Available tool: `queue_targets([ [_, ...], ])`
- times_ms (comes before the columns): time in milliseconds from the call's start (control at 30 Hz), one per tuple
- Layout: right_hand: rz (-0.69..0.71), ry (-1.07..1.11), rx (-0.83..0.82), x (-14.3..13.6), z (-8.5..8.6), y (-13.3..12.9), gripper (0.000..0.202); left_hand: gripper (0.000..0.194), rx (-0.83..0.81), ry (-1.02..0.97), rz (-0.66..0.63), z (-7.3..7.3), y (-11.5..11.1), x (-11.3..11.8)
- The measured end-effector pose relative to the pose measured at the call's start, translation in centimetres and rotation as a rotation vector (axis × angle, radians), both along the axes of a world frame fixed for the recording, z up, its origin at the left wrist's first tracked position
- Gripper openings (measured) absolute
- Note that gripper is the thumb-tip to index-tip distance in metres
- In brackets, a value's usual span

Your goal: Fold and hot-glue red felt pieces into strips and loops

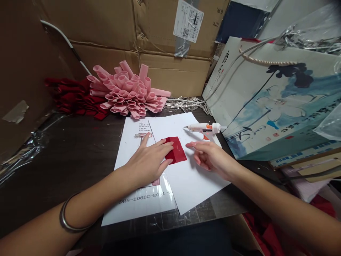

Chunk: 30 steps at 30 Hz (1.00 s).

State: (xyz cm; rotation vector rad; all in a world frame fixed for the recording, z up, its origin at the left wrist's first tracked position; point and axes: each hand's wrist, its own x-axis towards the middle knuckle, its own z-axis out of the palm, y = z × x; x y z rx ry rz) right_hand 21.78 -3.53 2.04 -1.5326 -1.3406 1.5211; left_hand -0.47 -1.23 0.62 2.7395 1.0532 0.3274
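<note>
A small red piece of fabric or felt (179, 149), its left part folded over, lies on a white sheet of paper (194, 188). My left hand (149, 158) rests flat with spread fingers, several fingertips pressing on the folded part. Just right of the red piece, my right hand (211, 156) hovers with the index finger stretched out and the other fingers loosely curled; nothing shows in it. Behind that hand lies a white and orange hot glue gun (198, 127), its nozzle pointing left. Under my left hand is a printed sheet (138, 204), partly covered.
Rolled pink tubes (130, 92) are heaped at the back, beside a pile of dark red pieces (77, 97). Small metal clips (185, 104) lie behind the paper. A cardboard box (173, 74) stands at the back, a painted paper bag (277, 99) at the right.
</note>
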Motion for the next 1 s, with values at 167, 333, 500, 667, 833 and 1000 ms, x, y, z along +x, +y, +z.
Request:
queue_targets([
  [167,-0.021,0.105,-0.232,-0.3,0.3,2.3,0.027,0.030,0.032,-0.017,-0.002,-0.1,0.1,-0.1],
  [333,0.004,0.127,-0.250,-0.3,0.2,2.8,0.016,0.033,0.023,-0.012,-0.011,-0.3,0.3,-0.2],
  [500,0.186,-0.129,0.127,0.1,-0.6,2.7,0.018,0.034,-0.010,-0.010,0.008,-0.2,0.2,-0.2],
  [667,0.304,-0.429,0.682,0.0,-1.7,2.3,0.022,0.036,0.013,0.001,0.057,-0.3,0.3,-0.4],
  [833,0.331,-0.459,0.784,-0.6,-2.0,1.8,0.036,0.042,0.042,-0.016,0.080,-0.5,0.4,-0.6],
  [1000,0.399,-0.446,0.806,-0.9,-1.7,1.8,0.040,0.058,0.037,-0.008,0.126,-0.6,0.6,-0.7],
])
